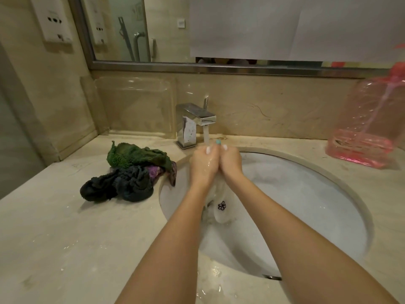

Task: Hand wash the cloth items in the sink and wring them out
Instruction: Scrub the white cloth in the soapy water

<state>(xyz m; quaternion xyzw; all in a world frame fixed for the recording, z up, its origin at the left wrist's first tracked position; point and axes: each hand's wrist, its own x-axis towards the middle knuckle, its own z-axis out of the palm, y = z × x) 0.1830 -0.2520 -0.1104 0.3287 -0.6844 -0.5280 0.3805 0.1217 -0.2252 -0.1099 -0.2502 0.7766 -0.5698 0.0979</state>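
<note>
Forearms reach forward over the sink (306,183), where the left hand (202,165) and right hand (231,160) press together under the running faucet (194,123). Their fingers (208,150) are curled tight around a wet white cloth (220,208), which hangs between the wrists into the basin and shows a small printed flower. On the beige surface (65,238), a heap of cloths (131,172) in green, dark grey and purple lies at the sink's left rim. A pink plastic jug (361,132) stands far right below the mirror (166,29).
</note>
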